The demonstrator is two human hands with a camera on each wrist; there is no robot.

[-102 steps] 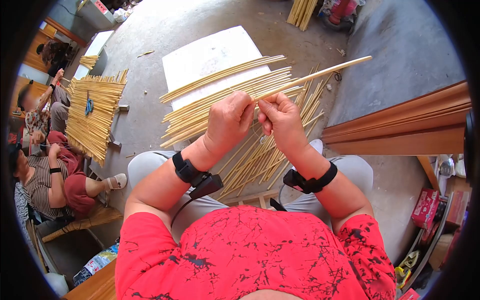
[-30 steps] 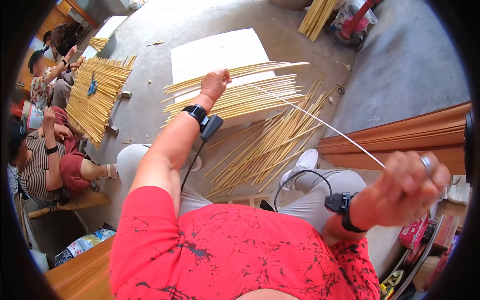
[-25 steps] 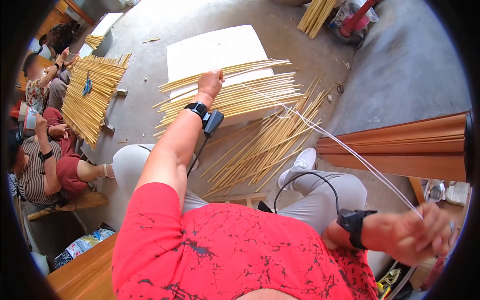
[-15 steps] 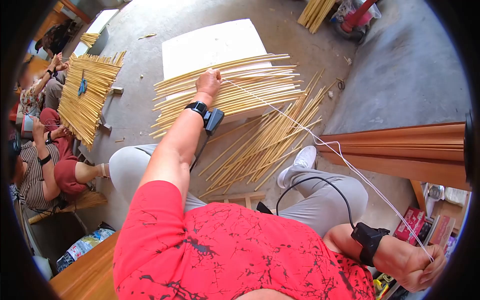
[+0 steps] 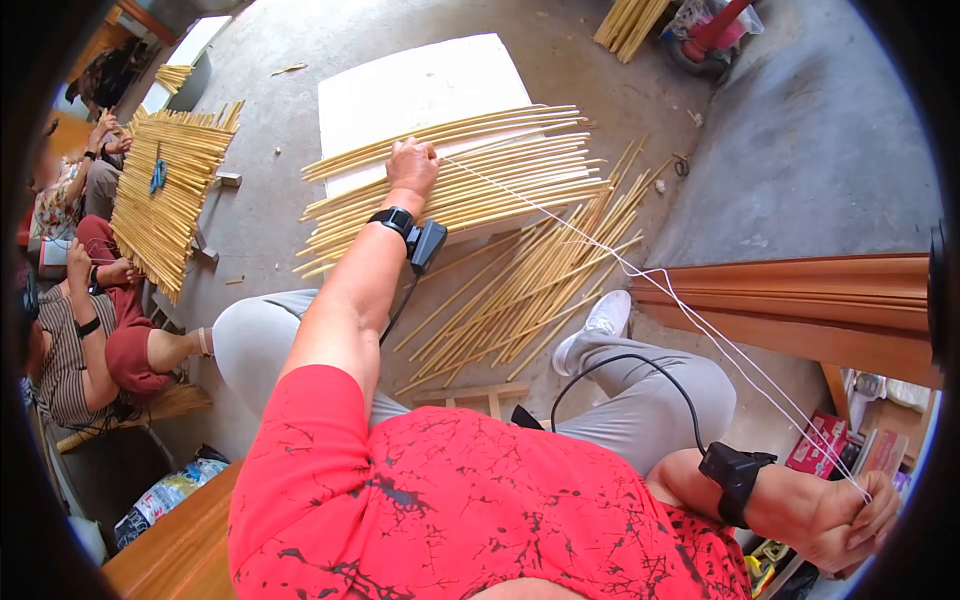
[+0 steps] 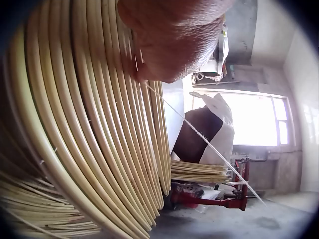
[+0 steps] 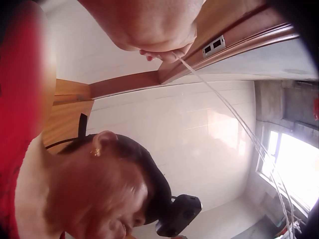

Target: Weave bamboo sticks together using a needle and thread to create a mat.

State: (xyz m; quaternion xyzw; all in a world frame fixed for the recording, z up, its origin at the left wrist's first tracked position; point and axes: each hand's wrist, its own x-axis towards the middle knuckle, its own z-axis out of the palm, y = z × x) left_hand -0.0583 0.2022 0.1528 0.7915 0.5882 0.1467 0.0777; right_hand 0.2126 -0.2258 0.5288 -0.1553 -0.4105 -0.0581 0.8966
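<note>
A white string (image 6: 206,141) is stretched from the centre of the frame to the lower right, pinched at one end by the curled left hand (image 5: 413,168) over a row of pale sticks (image 5: 510,180) laid across a white worktop (image 5: 415,85). Its doubled strands are gripped at lower right by the right hand (image 5: 848,520). Loose sticks (image 5: 535,295) are strewn on the floor below centre; at left, blue scissors (image 5: 157,177) are rested on another row of sticks (image 5: 175,220).

Window (image 6: 256,122) is totally blown out in both wrist views; far floor (image 5: 295,32) gets washed out; sticks (image 6: 65,112) are fisheye-bent; corners are blacked out.
</note>
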